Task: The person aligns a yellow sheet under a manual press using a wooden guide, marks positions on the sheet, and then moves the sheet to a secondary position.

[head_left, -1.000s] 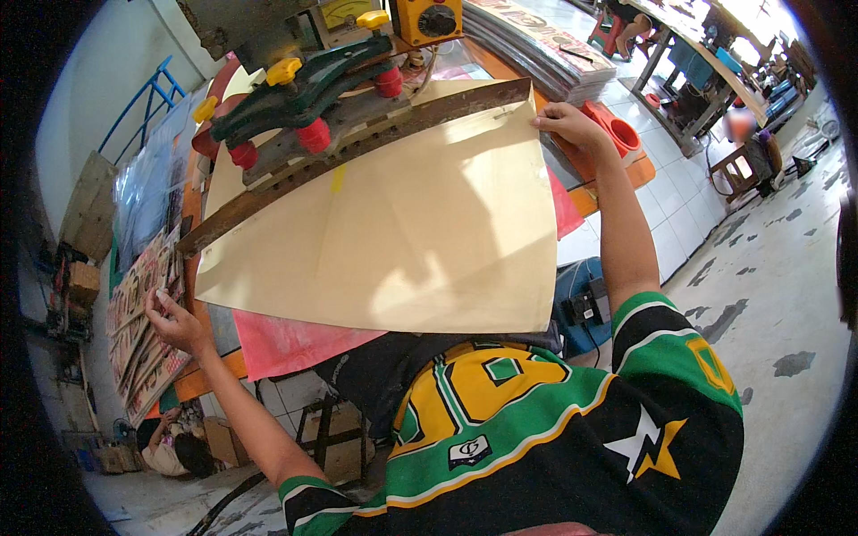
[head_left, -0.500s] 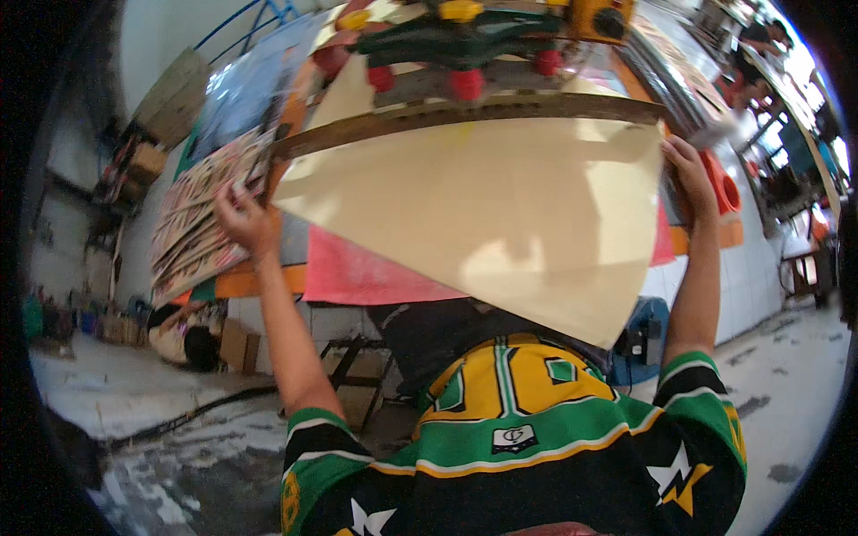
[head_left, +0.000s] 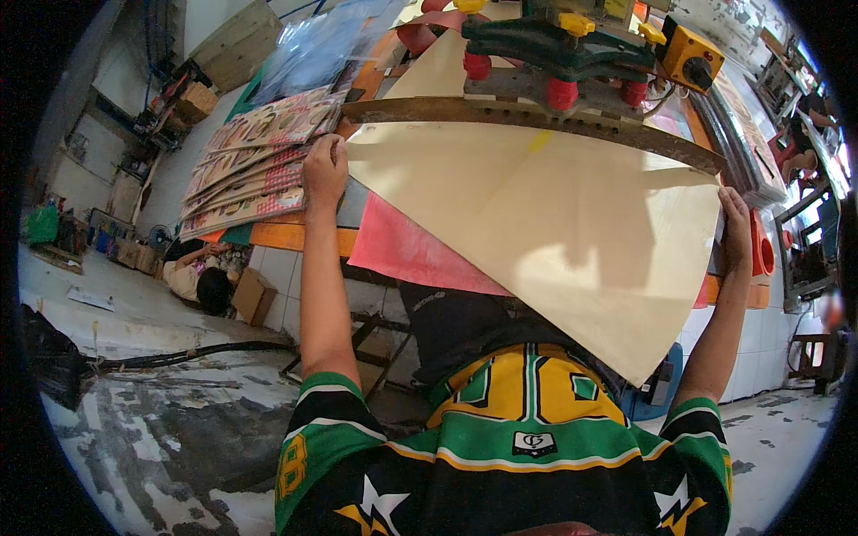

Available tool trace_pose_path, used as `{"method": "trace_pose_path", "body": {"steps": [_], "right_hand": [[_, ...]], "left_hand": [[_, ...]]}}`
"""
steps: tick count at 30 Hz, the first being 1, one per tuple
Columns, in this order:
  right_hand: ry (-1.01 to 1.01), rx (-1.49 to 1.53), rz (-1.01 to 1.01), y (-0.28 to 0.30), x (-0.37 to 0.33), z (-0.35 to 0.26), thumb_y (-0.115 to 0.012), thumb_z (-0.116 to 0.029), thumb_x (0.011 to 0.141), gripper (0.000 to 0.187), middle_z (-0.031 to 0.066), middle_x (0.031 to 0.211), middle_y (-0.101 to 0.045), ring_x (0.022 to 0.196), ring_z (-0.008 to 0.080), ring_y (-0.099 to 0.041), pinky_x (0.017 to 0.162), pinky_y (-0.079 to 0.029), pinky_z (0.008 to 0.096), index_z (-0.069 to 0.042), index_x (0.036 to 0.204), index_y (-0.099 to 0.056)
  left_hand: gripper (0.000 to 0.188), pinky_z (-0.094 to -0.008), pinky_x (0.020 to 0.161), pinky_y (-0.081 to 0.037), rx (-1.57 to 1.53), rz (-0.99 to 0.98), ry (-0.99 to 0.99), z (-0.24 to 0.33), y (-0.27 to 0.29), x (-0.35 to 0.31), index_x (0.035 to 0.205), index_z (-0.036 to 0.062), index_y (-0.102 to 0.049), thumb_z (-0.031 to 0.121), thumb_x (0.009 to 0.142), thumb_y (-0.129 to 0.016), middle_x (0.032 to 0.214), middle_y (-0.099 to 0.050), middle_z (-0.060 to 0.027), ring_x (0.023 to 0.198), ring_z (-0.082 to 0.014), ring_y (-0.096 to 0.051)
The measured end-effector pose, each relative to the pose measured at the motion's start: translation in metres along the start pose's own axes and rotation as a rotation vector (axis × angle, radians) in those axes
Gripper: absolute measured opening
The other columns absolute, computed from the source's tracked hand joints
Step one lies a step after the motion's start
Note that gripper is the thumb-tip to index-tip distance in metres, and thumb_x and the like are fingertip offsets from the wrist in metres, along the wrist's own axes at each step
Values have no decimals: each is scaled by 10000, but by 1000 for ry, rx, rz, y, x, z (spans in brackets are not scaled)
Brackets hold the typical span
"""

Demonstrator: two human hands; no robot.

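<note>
A large cream sheet (head_left: 572,214) is spread in front of me, its far edge along a long brown bar (head_left: 500,114). Its near end narrows to a point that hangs over the table's front edge. My left hand (head_left: 325,174) is closed at the sheet's left corner, fingers curled in, just below the bar's left end. At the right corner, my right hand (head_left: 736,223) has its fingers bent against the sheet's edge; the thumb is mostly hidden. Beneath the sheet lies a pink-red sheet (head_left: 416,246), showing at the left.
Behind the bar stands a dark green machine head (head_left: 554,49) with red feet and yellow knobs, beside a yellow control box (head_left: 690,58). Stacked printed panels (head_left: 255,165) lie left of my left hand. An orange-red part (head_left: 761,255) is by my right hand. Another person (head_left: 210,281) is low at the left.
The view has shifted, so the sheet and machine appear farther right and slightly lower. My left hand has come in closer to the sheet's left corner, its fingers more curled. My right hand stays at the right corner.
</note>
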State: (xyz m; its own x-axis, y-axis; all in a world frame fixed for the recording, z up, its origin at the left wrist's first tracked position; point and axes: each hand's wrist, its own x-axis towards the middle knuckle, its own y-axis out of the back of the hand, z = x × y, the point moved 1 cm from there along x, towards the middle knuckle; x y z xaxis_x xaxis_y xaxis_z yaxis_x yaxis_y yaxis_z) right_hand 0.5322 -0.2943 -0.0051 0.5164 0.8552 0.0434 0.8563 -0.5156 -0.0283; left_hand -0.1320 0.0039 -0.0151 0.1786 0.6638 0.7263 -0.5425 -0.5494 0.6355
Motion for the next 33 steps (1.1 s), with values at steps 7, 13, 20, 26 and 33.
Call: {"method": "trace_pose_path", "body": {"steps": [7, 13, 20, 26, 33], "right_hand": [[68, -91, 5, 17, 14, 14, -608, -223, 1022, 150, -46, 858, -617, 752, 45, -565, 683, -444, 208, -88, 963, -635], [88, -176, 8, 30, 24, 27, -607, -227, 1023, 161, -64, 838, -589, 742, 28, -531, 653, -416, 205, -89, 945, -632], [108, -179, 28, 25, 22, 26, -610, -211, 1022, 159, -66, 836, -579, 753, 30, -514, 682, -402, 198, -86, 928, -631], [125, -188, -9, 35, 31, 34, -625, -218, 1022, 164, -60, 842, -572, 773, 36, -513, 695, -401, 196, -78, 936, -623], [194, -327, 11, 34, 33, 37, -648, -236, 1015, 192, -49, 849, -569, 794, 50, -514, 725, -413, 213, -64, 940, -608]], "left_hand": [[276, -499, 846, -531, 123, -89, 66, 6, -8, -4, 1122, 33, -676, 236, 994, -539, 1119, -695, -215, 1010, -425, -659], [314, -529, 869, -523, 177, -175, 87, -3, -17, -5, 1181, 38, -635, 269, 1011, -507, 1175, -668, -214, 1032, -435, -654], [348, -529, 915, -498, 140, -174, 142, 3, -19, -2, 1197, -15, -645, 258, 999, -556, 1156, -659, -262, 1072, -453, -628], [291, -527, 839, -509, 139, -119, 86, -10, -22, 0, 1091, 15, -669, 273, 986, -588, 1051, -673, -214, 978, -434, -645], [236, -505, 796, -520, 173, -161, 92, -1, -11, -1, 1005, 75, -689, 292, 979, -601, 1036, -683, -156, 967, -412, -649]]}}
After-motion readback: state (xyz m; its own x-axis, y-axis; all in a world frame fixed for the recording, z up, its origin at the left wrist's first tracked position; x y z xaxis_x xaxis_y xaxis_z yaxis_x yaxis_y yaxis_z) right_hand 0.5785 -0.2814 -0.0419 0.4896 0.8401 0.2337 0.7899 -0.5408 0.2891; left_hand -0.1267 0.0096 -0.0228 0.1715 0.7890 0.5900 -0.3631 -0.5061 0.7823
